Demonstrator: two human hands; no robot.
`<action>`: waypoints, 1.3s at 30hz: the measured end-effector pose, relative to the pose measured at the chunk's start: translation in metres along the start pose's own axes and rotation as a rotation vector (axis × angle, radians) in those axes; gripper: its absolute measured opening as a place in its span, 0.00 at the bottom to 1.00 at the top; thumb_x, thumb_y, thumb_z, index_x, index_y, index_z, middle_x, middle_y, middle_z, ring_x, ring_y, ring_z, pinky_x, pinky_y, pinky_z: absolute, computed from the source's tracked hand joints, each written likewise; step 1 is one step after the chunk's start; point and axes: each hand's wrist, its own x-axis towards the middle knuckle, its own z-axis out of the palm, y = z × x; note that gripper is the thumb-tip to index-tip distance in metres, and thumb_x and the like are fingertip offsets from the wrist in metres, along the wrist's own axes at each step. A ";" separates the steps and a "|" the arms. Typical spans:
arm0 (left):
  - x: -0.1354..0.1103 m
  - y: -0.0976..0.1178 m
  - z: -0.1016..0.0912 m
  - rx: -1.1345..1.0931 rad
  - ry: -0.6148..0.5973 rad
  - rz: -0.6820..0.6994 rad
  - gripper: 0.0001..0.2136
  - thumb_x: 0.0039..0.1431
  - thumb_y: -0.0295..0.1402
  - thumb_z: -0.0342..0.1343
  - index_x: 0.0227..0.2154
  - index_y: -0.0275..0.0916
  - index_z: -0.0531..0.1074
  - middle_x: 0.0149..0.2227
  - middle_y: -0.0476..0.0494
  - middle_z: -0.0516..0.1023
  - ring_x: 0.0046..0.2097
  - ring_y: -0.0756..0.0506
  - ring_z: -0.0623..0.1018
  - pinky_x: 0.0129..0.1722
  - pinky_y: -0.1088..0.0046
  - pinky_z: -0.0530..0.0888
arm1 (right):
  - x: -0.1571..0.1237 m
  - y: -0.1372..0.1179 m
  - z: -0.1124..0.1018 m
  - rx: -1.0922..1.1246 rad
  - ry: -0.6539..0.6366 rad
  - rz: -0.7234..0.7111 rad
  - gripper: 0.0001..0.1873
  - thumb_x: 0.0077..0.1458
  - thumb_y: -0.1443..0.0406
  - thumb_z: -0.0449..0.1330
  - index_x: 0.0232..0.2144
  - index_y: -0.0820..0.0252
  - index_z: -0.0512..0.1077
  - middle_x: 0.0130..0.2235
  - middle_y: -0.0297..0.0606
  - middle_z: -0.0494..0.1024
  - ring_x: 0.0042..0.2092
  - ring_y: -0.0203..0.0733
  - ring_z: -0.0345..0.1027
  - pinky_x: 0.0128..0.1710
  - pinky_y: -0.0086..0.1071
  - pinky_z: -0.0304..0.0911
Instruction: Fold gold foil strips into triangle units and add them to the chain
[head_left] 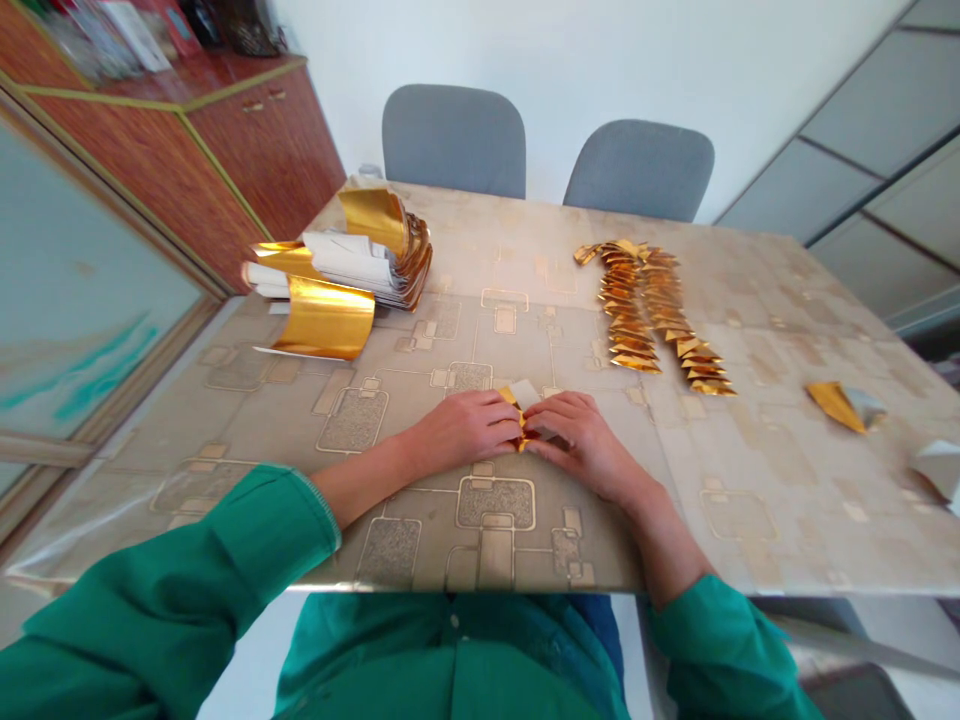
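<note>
L hand (pixel 459 433) & R hand (pixel 581 442) both closed on small gold foil fold (pixel 511 398)

A long table (pixel 757 500) under a beige patterned cover takes up the room. On its left sits a heap of curled gold-and-white foil strips (pixel 375 265), one gold strip (pixel 324 318) in front. Right of centre lies a two-row chain of folded gold pieces (pixel 637 300) and, further right, a gold-and-silver fold (pixel 846 406) — a silver scrap (pixel 936 470) at the edge.
</note>
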 end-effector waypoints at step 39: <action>0.018 0.019 0.002 -0.312 0.003 -0.598 0.05 0.57 0.28 0.59 0.28 0.38 0.68 0.39 0.44 0.72 0.43 0.43 0.73 0.43 0.64 0.71 | -0.004 -0.014 0.024 -0.195 0.181 0.369 0.08 0.57 0.64 0.62 0.26 0.56 0.69 0.37 0.39 0.72 0.44 0.48 0.61 0.47 0.43 0.53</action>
